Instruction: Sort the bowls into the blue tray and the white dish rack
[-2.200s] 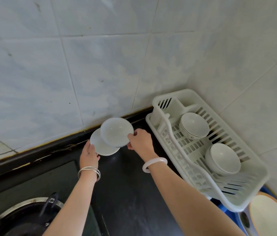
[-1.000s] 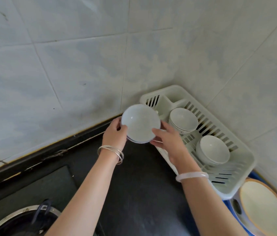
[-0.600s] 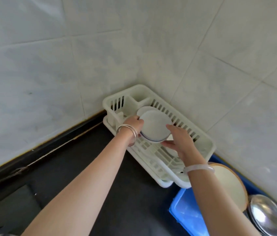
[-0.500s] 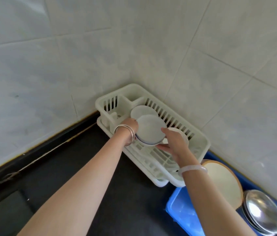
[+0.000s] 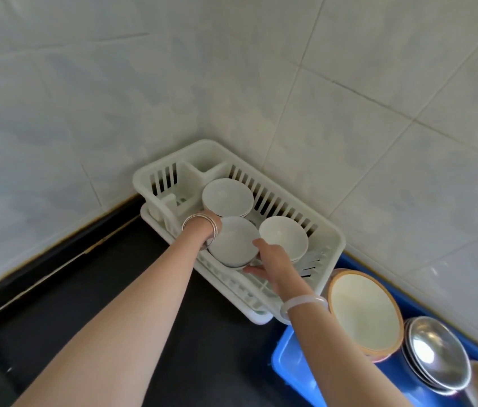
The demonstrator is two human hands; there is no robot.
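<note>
- At the far left we see the dark countertop (image 5: 132,304) running along the pale tiled wall (image 5: 85,98), with a black strip at the joint
- Our left hand (image 5: 209,224) reaches into the white dish rack (image 5: 332,239); only a little of it shows past the silver bangles (image 5: 201,227), pressed against the left side of the held white bowl (image 5: 233,242) — the fingers are hidden behind the bowl, so we cannot tell how they curl
- That bowl sits low inside the rack, at its near side, gripped between both hands
- Just behind it stands a second white bowl (image 5: 227,196), next to the rack's slotted cutlery compartment (image 5: 170,183)
- Our right hand (image 5: 270,261) cups the bowl's right edge, fingers spread along and under the rim, a pale bangle (image 5: 304,304) on the wrist
- A third white bowl (image 5: 283,237) stands just right of the held one, partly hidden by the right hand
- Further right, the blue tray (image 5: 290,365) touches the rack's end and holds an orange-rimmed bowl (image 5: 364,312) — tilted on edge — and beside it stacked metal bowls (image 5: 434,353)
</note>
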